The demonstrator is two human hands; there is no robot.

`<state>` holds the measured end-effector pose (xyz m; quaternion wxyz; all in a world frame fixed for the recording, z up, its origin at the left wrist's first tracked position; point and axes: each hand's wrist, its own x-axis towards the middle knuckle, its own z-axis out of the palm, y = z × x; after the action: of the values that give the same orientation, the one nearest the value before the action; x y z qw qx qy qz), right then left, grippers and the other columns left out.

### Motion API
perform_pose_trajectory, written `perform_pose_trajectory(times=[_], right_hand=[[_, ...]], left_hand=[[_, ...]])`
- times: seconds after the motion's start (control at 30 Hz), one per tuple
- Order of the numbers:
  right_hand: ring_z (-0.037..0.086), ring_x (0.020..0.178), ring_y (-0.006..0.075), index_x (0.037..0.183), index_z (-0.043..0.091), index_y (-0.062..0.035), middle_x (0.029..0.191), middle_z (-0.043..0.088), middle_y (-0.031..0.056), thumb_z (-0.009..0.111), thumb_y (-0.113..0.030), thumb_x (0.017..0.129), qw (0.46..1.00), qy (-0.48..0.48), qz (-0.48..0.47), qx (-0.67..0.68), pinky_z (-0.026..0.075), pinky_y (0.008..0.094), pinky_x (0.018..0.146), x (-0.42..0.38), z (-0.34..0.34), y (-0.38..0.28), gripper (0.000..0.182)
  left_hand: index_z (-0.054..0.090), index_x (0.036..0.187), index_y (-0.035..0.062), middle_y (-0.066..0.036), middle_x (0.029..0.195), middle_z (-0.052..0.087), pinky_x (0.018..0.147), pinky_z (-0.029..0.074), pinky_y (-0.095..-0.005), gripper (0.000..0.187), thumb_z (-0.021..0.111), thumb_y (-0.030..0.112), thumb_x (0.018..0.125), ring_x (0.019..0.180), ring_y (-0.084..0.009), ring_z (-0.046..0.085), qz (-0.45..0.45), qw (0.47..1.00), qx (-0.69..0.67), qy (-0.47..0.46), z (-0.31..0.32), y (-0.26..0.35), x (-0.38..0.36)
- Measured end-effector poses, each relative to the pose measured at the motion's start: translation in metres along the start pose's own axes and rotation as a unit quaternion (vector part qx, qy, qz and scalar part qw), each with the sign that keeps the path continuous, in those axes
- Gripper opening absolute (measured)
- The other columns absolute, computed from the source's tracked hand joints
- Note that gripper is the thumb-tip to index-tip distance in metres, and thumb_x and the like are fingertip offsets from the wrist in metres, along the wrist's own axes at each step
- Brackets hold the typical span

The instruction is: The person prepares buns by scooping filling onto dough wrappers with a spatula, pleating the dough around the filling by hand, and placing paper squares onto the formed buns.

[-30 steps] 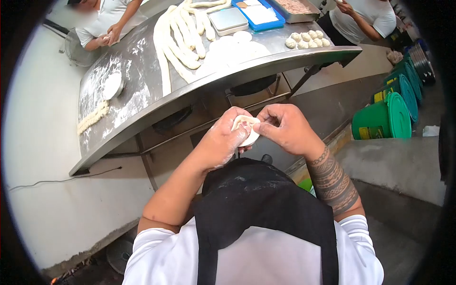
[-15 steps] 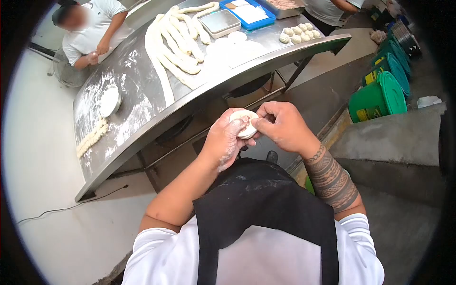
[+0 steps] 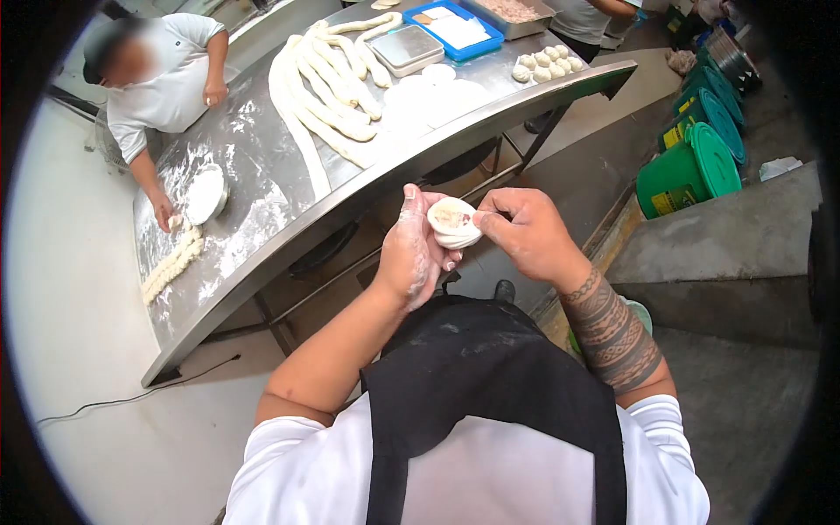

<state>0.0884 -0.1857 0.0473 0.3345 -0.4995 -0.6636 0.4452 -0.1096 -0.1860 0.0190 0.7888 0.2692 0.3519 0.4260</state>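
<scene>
Left hand (image 3: 411, 254) cups a dumpling (image 3: 454, 222) in front of the chest; right hand (image 3: 518, 229) pinches its rim. Wrapper mostly pleated shut (filling barely visible). Finished ones (image 3: 548, 63) sit far right on the table (image 3: 262, 188); dough ropes (image 3: 324, 87) remain uncut.

Table: a long stainless steel table (image 3: 262, 188), dusted with flour.
Dough ropes: long dough ropes (image 3: 319, 87) lie side by side across the middle.
Braided piece: a twisted dough strip (image 3: 172, 262) sits near the left end.
Flour bowl: a shallow bowl (image 3: 206, 192) just beside it.
Scale: a metal scale (image 3: 404, 45).
Blue tray: a blue tray (image 3: 455, 24).
Dumplings: shaped dumplings (image 3: 547, 63) clustered at the right end.
Flat rounds: dough discs (image 3: 437, 83) near the front edge.
</scene>
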Motion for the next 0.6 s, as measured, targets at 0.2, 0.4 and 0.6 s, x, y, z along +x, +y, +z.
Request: perform_pose_trajectory(times=[0.2, 0.4, 0.6], right_hand=[[0.048, 0.070, 0.0089, 0.083, 0.065, 0.0024, 0.071, 0.055, 0.0009, 0.065, -0.015, 0.094, 0.999, -0.022, 0.041, 0.005, 0.043, 0.0294, 0.064, -0.004, 0.010, -0.018, 0.020], [0.048, 0.067, 0.0086, 0.084, 0.065, 0.0023, 0.070, 0.055, 0.0018, 0.067, -0.016, 0.093, 1.000, -0.021, 0.007, 0.017, 0.043, 0.0293, 0.062, -0.007, 0.020, -0.014, 0.021], [0.049, 0.065, 0.0113, 0.083, 0.066, 0.0026, 0.068, 0.056, 0.0049, 0.066, -0.017, 0.092, 1.000, -0.012, 0.011, -0.003, 0.044, 0.0312, 0.061, -0.009, 0.031, -0.023, 0.022]], left_hand=[[0.055, 0.103, 0.0127, -0.004, 0.080, 0.062, 0.044, 0.036, -0.0257, 0.055, 0.032, 0.063, 0.107, 0.053, -0.0117, 0.051, 0.047, 0.997, -0.015, 0.057, -0.003, -0.017, -0.004], [0.054, 0.106, 0.0115, -0.003, 0.078, 0.061, 0.042, 0.036, -0.0234, 0.057, 0.033, 0.065, 0.106, 0.051, -0.0096, 0.049, -0.001, 0.998, -0.006, 0.067, -0.003, -0.013, -0.016], [0.054, 0.106, 0.0116, -0.003, 0.079, 0.060, 0.043, 0.037, -0.0241, 0.060, 0.034, 0.069, 0.104, 0.054, -0.0098, 0.051, 0.056, 0.994, 0.028, 0.088, -0.008, -0.016, -0.024]])
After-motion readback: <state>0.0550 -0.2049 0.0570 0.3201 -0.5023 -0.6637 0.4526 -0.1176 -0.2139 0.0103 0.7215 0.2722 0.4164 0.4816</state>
